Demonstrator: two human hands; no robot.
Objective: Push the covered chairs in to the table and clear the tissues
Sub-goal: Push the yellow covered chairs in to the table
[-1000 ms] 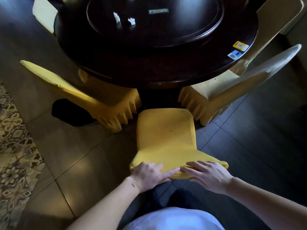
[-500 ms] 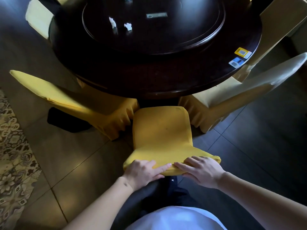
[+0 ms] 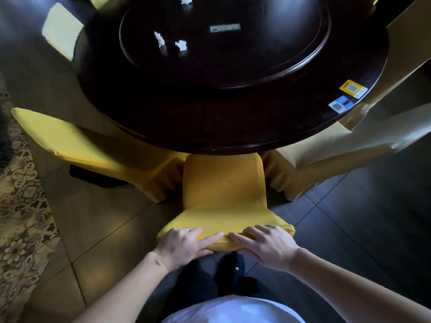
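A yellow covered chair [image 3: 224,190] stands right in front of me, the front of its seat just under the rim of the dark round table [image 3: 210,127]. My left hand [image 3: 186,243] and my right hand [image 3: 263,245] grip the top edge of its backrest side by side, fingers over the front, left thumb behind. Two crumpled white tissues [image 3: 159,39] [image 3: 181,45] lie on the turntable [image 3: 256,66]. A third tissue [image 3: 186,0] shows at the top edge.
Another yellow chair [image 3: 70,141] angles in at the left and a paler one [image 3: 338,155] at the right, both flanking mine closely. More covered chairs [image 3: 60,31] stand at the far side. Stickers [image 3: 353,88] sit on the table's rim. A patterned rug [image 3: 21,206] lies left.
The chair has slid forward towards the table with both hands on its backrest; the seat's front now reaches under the table's rim. I have stepped closer.
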